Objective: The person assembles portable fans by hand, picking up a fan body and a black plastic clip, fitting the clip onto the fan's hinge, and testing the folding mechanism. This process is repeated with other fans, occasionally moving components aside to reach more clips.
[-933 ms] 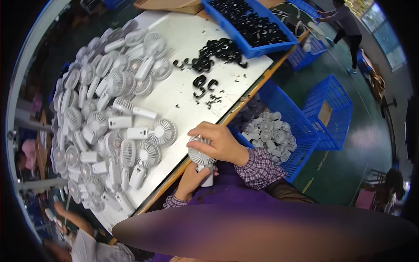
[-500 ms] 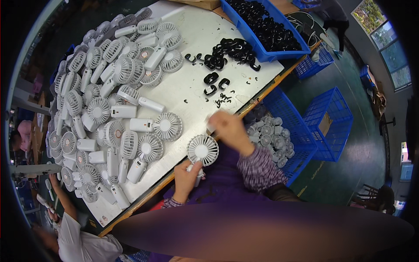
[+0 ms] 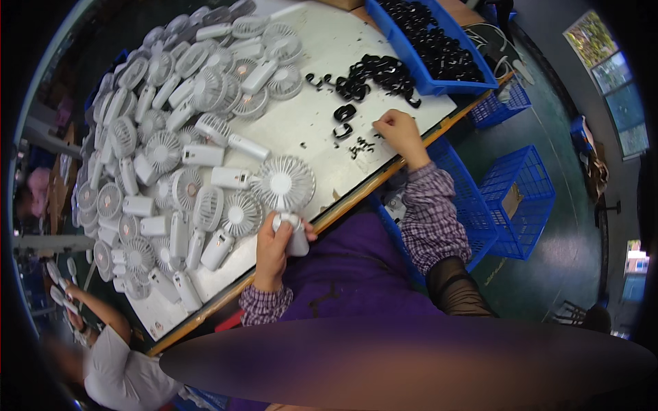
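Gripping fan (image 3: 282, 180) with left hand (image 3: 274, 248); pressing fingers (image 3: 386, 122) of right hand (image 3: 401, 135) together near bits (image 3: 359, 147), possibly pinching one; leaving many clips (image 3: 370, 74) unused.

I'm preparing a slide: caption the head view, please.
Left hand grips a white fan; right hand is beside small black pieces on the table.

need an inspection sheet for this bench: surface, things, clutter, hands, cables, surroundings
surface: white tabletop, scattered with dark specks
things: one white fan in hand; small black pieces lying loose
clutter: pile of fans covering the left side; black loops heaped beside a blue tray of more
hands: left hand grips the fan's handle; right hand by the small pieces, fingertips together, contents unclear
cables: pale cords beyond the tray
surroundings: blue crates at right; person in white top, lower left
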`<act>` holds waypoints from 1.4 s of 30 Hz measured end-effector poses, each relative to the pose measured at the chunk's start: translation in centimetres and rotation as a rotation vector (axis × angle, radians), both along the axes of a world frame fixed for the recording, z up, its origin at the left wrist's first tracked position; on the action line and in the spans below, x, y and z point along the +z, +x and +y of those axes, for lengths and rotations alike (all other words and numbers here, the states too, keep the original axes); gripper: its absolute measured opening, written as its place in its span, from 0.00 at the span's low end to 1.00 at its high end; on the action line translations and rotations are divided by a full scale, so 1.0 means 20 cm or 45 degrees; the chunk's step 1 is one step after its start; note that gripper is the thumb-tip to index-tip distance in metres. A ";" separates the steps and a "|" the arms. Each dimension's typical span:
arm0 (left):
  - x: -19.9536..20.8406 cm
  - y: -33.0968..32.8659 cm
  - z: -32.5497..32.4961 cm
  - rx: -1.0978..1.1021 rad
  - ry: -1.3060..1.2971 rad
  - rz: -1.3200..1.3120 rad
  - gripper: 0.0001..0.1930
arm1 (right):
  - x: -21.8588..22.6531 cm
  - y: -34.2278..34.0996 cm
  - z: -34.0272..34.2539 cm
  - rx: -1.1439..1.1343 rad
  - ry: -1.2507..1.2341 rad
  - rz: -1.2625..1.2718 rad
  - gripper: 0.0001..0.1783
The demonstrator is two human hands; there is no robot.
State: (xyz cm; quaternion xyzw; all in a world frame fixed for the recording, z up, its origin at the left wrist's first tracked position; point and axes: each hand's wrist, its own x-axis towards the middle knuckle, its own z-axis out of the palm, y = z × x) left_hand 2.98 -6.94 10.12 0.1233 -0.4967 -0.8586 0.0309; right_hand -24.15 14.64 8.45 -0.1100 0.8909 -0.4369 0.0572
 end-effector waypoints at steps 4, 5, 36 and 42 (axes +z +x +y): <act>-0.03 -0.12 0.03 0.045 -0.107 -0.057 0.18 | 0.20 0.39 0.00 0.168 -1.261 -0.652 0.02; -0.06 -0.14 0.06 0.071 -0.115 0.043 0.19 | 0.18 0.50 -0.02 0.193 -1.480 -0.740 0.04; -0.15 -0.19 0.22 -0.638 1.100 -0.391 0.36 | 0.02 0.70 -0.11 0.474 -1.486 -0.646 0.42; -0.07 -0.16 0.27 -0.579 0.716 -0.173 0.31 | 0.13 0.62 -0.22 0.074 -1.274 -0.533 0.22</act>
